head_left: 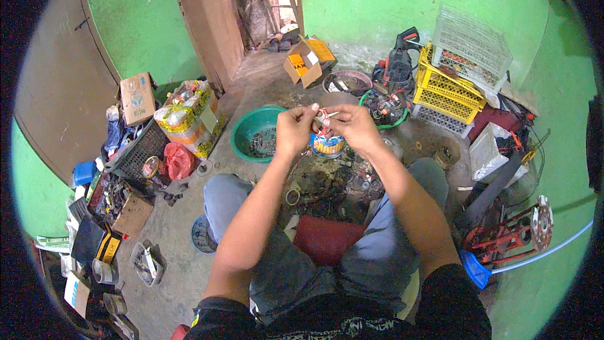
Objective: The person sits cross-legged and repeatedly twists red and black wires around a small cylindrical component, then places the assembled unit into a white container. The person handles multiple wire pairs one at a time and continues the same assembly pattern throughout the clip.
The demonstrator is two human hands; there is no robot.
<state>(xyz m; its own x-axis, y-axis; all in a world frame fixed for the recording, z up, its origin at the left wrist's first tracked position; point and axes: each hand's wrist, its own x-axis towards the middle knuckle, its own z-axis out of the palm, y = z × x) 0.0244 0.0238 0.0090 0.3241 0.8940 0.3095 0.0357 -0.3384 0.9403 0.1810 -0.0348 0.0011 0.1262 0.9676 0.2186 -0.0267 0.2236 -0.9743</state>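
Observation:
In front of me, my left hand (296,130) and my right hand (356,128) meet with the fingertips of both pinched together. Between them is a small piece with red strands and a pale part (324,117); its kind is too small to tell. Just below the fingers stands a blue and white tin (328,145) with orange lettering, partly covered by the hands. Dark greasy scraps and small metal parts (321,182) lie on the floor between my knees, with a ring (292,197) among them.
A green basin (242,132) with small parts stands left of the tin. Behind are an open cardboard box (304,66) and a round tub (347,80). Yellow crates (445,94) are stacked at right, near a red metal frame (513,233). Cluttered bins (141,151) line the left.

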